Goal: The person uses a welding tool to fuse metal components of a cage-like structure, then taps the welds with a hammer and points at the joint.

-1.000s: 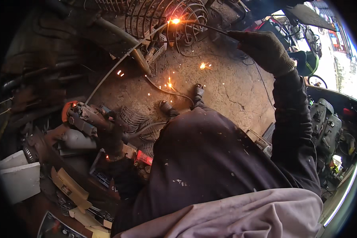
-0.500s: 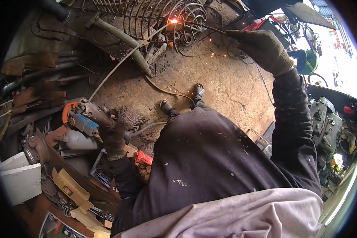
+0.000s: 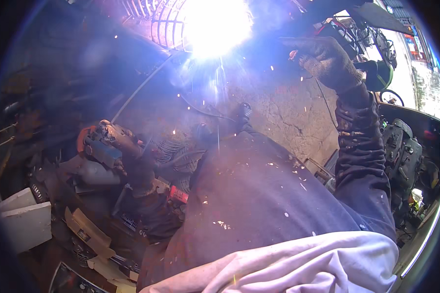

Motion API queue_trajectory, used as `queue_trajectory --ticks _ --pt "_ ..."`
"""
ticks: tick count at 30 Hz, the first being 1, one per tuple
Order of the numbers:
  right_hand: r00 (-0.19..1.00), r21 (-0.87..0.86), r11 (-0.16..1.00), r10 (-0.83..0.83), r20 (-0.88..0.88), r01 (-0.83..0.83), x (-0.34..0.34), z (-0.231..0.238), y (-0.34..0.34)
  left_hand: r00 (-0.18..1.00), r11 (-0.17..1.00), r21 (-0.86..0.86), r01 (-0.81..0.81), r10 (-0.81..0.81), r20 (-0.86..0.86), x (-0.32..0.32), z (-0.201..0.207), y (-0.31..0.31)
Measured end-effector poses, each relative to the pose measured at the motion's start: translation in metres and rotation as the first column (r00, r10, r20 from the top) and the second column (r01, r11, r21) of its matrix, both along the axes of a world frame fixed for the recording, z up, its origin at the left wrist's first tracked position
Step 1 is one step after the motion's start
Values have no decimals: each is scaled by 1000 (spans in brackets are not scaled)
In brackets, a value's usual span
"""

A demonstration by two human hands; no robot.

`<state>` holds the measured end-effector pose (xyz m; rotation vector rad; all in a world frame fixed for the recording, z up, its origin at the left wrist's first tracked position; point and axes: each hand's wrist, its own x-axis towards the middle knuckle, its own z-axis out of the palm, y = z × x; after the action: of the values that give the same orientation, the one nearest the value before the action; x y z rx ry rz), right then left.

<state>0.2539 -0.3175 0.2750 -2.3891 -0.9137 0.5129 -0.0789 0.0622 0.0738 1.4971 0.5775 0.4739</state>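
My left hand [image 3: 139, 166], in a dark work glove, is closed round the handle of a welding electrode holder [image 3: 115, 134]. From its jaws a long, pale welding electrode [image 3: 144, 90] slants up toward a blinding white-blue arc [image 3: 217, 27]. Beside the arc shows part of a cage of curved metal bars [image 3: 168, 24]; the glare swallows the rest. My gloved right hand [image 3: 327, 63] is raised to the right of the light, its fingers curled. The thin metal rod seen in it earlier is lost in the glare now.
Sparks fly over the cracked concrete floor [image 3: 298, 112]. Coiled metal bars [image 3: 166, 149] lie near my left forearm. To the left are a grey cylinder [image 3: 95, 171], white boards [image 3: 27, 219] and an open cardboard box [image 3: 85, 232]. A green machine [image 3: 403, 158] stands at right.
The small orange glow at the metalwork has flared into a bright arc, and the surroundings look darker and hazier. My right hand has turned and curled its fingers more. My left hand has hardly moved.
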Motion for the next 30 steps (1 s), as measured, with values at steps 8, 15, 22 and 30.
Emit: queue_trajectory --ticks 8,15,22,30 --pt "999 22 1000 7 43 -8 -1 -2 1 1000 1000 -30 -2 1 -10 1 15 -9" --pt "992 94 993 59 108 -70 2 -13 -4 1000 999 -51 3 -4 -19 3 17 -12" --pt "904 -35 968 244 350 -248 11 -15 -8 999 997 -68 -36 34 -34 1 20 -11" --pt "960 7 986 158 230 -164 1 -3 6 999 970 -243 31 -20 47 4 19 -14"
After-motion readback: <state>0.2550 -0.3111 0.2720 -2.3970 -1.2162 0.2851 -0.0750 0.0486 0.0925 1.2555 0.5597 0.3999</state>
